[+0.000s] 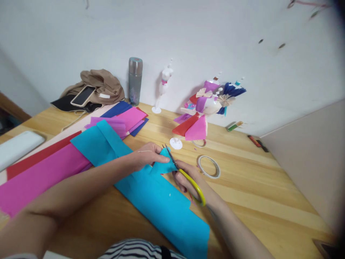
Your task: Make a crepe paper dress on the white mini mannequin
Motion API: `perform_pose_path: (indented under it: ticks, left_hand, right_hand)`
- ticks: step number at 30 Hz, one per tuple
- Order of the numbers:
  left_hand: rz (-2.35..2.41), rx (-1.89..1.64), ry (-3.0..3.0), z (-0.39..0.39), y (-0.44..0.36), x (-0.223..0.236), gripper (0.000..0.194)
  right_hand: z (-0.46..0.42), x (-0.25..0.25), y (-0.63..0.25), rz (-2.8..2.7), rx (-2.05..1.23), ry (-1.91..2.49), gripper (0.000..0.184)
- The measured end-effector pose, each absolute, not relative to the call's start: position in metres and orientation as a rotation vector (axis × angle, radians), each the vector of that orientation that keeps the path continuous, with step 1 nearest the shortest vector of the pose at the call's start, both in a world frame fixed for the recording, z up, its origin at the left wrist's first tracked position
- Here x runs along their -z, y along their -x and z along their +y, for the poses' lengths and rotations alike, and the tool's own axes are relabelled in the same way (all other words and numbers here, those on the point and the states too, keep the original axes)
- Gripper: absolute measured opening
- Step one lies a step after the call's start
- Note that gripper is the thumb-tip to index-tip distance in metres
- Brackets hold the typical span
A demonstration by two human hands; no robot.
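Pinched between the fingers of my left hand (pixel 147 155) is a small blue paper piece (pixel 162 166), roughly triangular. My right hand (pixel 190 176) grips a pair of scissors (pixel 192 182) with yellow handles. The scissor blades lie along the right edge of the small piece, pointing away from me and up to the left. Below both hands a large folded sheet of blue paper (pixel 161 196) stretches across the table. Just past the hands stands a small doll stand with a white round base (pixel 176 143), dressed in red and pink paper (pixel 196 128).
A roll of tape (pixel 208 167) lies right of my hands. Pink paper (pixel 45 172) and other coloured sheets cover the left. Along the wall stand a grey bottle (pixel 135 81), a bare white mannequin (pixel 164 84) and dressed ones. A phone (pixel 83 96) rests on a brown cloth (pixel 104 84).
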State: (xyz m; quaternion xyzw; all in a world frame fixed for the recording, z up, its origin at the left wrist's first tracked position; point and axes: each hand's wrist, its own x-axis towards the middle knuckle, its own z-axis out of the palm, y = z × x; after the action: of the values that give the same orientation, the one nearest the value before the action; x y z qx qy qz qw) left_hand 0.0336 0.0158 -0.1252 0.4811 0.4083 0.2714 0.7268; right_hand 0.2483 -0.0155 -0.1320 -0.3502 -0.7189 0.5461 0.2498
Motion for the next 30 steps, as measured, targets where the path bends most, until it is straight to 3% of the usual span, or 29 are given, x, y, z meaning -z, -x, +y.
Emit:
perform_pose_path:
  ticks: [18,30]
  left_hand:
    - [0.912,-0.614,-1.029,0.017,-0.033,0.125,0.037]
    - [1.049,-0.896,-1.091,0.026,-0.026,0.116,0.034]
  right_hand:
    - [-0.016,0.134,-0.245,-1.833,-1.559,1.147,0.059]
    - [-0.012,0.139,-0.258,-1.888,-1.591,1.021,0.061]
